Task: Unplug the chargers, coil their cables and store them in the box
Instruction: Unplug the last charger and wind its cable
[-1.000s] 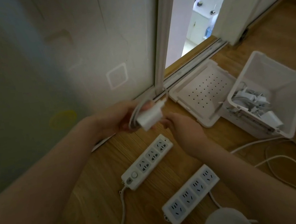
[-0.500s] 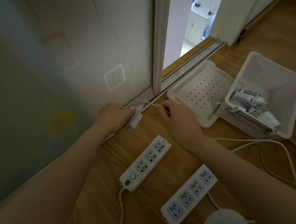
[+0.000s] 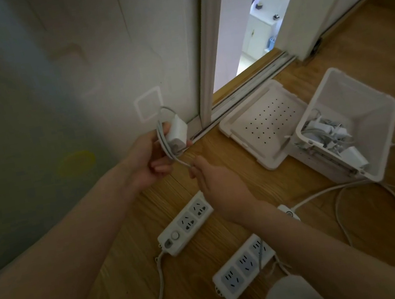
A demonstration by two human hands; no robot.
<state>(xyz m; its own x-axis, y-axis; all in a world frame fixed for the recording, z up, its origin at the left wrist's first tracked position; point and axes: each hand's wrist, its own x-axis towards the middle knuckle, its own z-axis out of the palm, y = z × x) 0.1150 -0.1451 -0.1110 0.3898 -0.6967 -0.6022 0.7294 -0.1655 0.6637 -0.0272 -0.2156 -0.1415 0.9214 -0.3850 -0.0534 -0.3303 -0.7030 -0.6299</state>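
Charger (image 3: 177, 133) block in left hand (image 3: 146, 162), cable (image 3: 181, 162) looped

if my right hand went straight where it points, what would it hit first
Likely the charger in the left hand, just beyond the cable end the right hand pinches; depth unclear.

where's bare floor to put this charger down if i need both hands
Bare floor lies between the lid, the box and the power strips. More beyond the box. Right of the strips, loose cables crowd it.
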